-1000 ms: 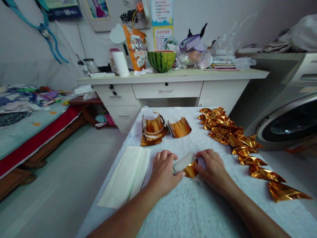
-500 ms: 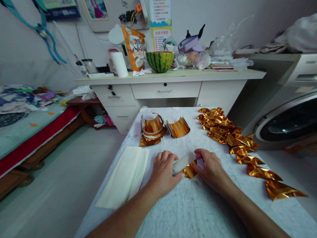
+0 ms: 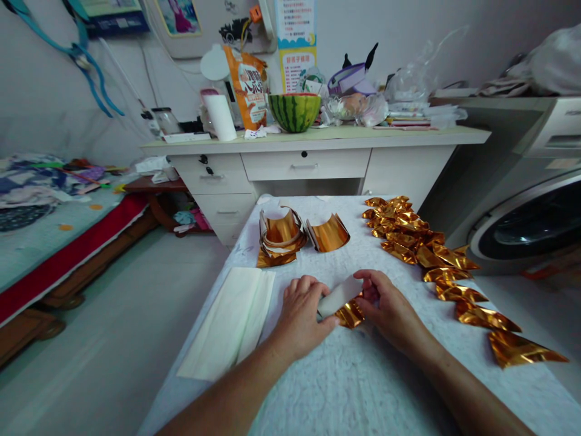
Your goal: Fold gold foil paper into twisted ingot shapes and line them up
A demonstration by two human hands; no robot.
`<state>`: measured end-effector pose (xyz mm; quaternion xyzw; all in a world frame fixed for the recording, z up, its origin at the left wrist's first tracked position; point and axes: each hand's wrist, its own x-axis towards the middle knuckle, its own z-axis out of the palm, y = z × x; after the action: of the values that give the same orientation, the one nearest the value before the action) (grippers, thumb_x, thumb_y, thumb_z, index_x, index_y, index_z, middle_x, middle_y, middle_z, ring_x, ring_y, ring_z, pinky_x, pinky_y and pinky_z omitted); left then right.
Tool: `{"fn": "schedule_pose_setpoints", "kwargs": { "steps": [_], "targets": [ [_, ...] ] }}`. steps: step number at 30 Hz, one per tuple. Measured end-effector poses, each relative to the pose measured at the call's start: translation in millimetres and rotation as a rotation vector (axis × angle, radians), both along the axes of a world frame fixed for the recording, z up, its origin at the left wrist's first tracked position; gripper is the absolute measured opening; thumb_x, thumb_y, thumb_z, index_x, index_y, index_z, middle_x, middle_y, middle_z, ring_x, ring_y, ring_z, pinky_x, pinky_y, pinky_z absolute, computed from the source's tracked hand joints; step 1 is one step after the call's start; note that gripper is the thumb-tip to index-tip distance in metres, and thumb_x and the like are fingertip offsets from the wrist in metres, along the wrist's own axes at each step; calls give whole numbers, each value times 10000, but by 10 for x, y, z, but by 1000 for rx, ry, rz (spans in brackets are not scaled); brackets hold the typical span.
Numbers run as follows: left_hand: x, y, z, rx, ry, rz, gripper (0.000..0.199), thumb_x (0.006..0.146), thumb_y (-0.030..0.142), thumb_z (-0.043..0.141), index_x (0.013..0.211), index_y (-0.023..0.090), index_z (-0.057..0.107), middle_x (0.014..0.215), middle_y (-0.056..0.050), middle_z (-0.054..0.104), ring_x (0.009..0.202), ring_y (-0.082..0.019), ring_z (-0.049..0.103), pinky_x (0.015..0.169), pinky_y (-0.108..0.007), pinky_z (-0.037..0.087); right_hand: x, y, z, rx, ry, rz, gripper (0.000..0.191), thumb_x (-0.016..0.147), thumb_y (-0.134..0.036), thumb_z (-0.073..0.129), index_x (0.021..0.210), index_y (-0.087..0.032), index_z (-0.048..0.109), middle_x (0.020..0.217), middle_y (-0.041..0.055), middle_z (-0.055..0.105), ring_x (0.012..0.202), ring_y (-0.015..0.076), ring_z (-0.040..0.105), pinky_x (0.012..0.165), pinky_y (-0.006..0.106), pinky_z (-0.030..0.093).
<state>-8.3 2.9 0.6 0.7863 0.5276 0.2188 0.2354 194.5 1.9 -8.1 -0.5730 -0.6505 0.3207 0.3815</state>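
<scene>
Between my hands is a sheet of gold foil paper, partly folded or rolled, with its pale back upward and a strip of shiny gold along the near side. My left hand grips its left end, thumb at the near edge and fingers on the far side. At the right end, my right hand pinches it, fingertips on the upper corner and thumb near the gold part. Beyond my hands, curved gold foil sheets lie in a stack, with a smaller curled stack to its right.
Several folded gold foil pieces line the table's right side. Pale paper sheets lie at the left. Behind the cloth-covered table stands a desk bearing a watermelon half. A washing machine is at the right.
The pale side of the foil paper now looks narrower and more rounded, curled over between my hands. My right fingers have shifted slightly at its upper right corner; my left hand stays nearly in place.
</scene>
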Motion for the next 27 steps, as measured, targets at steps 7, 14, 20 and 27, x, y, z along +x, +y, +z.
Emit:
{"fn": "schedule_pose_setpoints", "kwargs": {
  "steps": [7,14,20,27],
  "targets": [
    [12,-16,-4,-55,-146,18,357,674,167,698,944,231,472,973,-7,561,988,-232,491,859,-354,386,-8,1,41,-223,429,54,454,734,-284,633,1155,-223,472,910,13,575,700,140,585,592,266,493],
    [31,5,24,-210,-529,5,499,707,108,647,1135,244,430,886,16,586,849,-169,586,770,-288,446,0,-2,185,-247,571,91,341,701,-345,741,951,-208,555,912,38,650,856,192,638,791,335,526],
    [48,44,59,-338,-826,119,508,703,166,655,1139,240,405,935,16,524,727,-117,615,632,-235,482,8,-6,167,-207,477,125,357,717,-322,687,1015,-214,524,906,26,618,849,192,623,737,311,520],
    [26,101,45,-337,-979,202,412,703,184,677,1046,198,449,886,10,592,725,-108,619,678,-239,498,4,-95,180,-150,104,135,341,789,-224,612,1118,-225,518,808,-15,624,629,135,555,546,239,421]
  ]
}}
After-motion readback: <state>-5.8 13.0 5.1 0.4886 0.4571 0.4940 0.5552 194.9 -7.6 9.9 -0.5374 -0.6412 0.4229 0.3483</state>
